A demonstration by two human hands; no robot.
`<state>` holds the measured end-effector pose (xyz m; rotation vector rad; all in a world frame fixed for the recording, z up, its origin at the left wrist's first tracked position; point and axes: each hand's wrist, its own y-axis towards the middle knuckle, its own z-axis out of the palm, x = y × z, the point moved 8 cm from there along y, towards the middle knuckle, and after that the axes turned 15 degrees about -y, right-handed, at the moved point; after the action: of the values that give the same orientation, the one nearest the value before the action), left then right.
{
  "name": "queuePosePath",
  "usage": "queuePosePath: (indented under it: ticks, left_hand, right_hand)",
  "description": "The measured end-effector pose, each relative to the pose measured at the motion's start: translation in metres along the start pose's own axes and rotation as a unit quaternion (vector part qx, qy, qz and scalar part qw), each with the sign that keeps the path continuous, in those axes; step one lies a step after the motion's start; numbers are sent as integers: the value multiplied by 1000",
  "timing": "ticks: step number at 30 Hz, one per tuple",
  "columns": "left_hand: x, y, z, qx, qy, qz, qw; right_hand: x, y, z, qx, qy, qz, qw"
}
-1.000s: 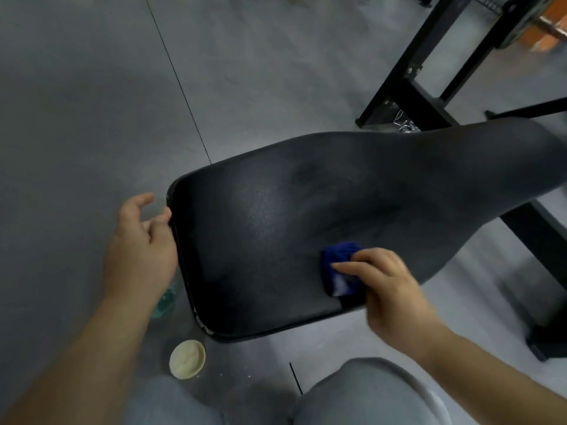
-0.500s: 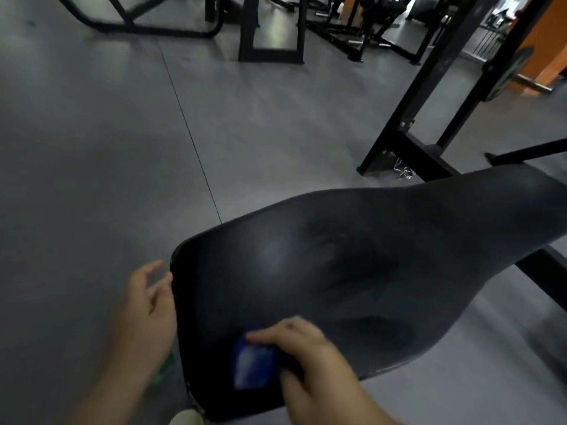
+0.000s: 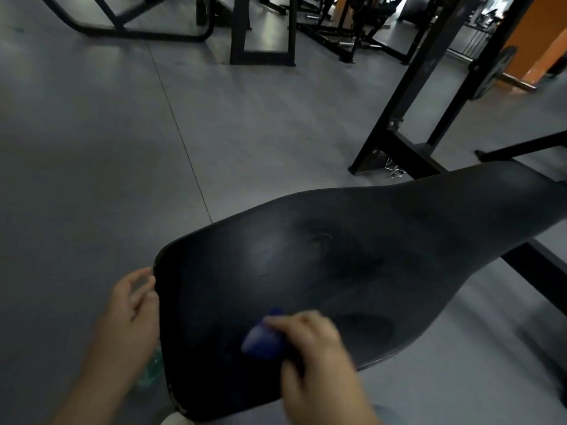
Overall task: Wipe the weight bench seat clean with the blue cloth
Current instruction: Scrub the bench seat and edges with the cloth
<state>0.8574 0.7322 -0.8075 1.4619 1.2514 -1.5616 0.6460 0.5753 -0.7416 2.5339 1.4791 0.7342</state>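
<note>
R hand (image 3: 313,357) grips blue cloth (image 3: 262,340) on seat (image 3: 337,256), L hand (image 3: 129,314) beside (rack (image 3: 408,118) behind)

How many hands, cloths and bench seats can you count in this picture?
hands: 2 (left hand, right hand)
cloth: 1
seat: 1
total: 4

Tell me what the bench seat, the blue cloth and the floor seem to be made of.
Bench seat: black padded vinyl or leatherette, judging by its soft sheen and smear marks. Blue cloth: soft fabric, perhaps microfibre; it bunches under the right hand, though blurred. Floor: grey matt rubber or vinyl sheet, with a thin seam line.
</note>
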Motion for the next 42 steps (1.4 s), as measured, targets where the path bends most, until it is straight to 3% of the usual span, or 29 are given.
queuePosePath:
  ticks: [3,5,7,11,14,16,17,19,21,22,25,27,31,36,42]
  left_hand:
    - [5,1,1,10,-16,-9,1000]
    - [7,1,4,2,-24,0,1000]
    - [9,-1,9,-10,-33,-2,999]
    - [9,1,17,-33,-49,-1,998]
    - [4,-5,22,-44,-49,17,998]
    - [3,-4,17,-40,-46,14,998]
    - [6,0,11,-40,-54,5,998]
    - [14,8,-5,-50,-83,-31,995]
    - [16,12,-17,-59,-91,-33,994]
    - [12,10,-20,-63,-91,-23,994]
    - [-1,0,-18,-55,-99,7,994]
    - [-8,-8,-14,-44,-85,42,995]
    - [-11,-17,-13,-68,-65,76,993]
    - [-6,-23,-23,-114,-81,82,987]
    - [10,-33,-46,-135,-98,50,985]
  right_hand:
    - [-94,10,-51,-50,-83,204,974]
    - [-142,2,-58,-9,-134,325,936]
    - [-148,-3,-44,38,-179,366,913]
    - [-55,-1,10,29,-172,199,964]
    - [22,-1,59,171,-14,119,978]
    - [58,-5,84,317,109,63,940]
    - [68,6,79,311,139,21,940]
    - [46,56,34,134,193,43,971]
    - [-2,106,5,-2,145,102,984]
    - [-28,130,2,-13,96,146,984]
    - [-84,185,23,58,-23,240,969]
    - [-89,200,49,121,-59,256,957]
    - [-18,217,92,197,-70,125,970]
    - [77,207,137,318,-97,-7,943]
    - [165,158,171,311,-196,-203,908]
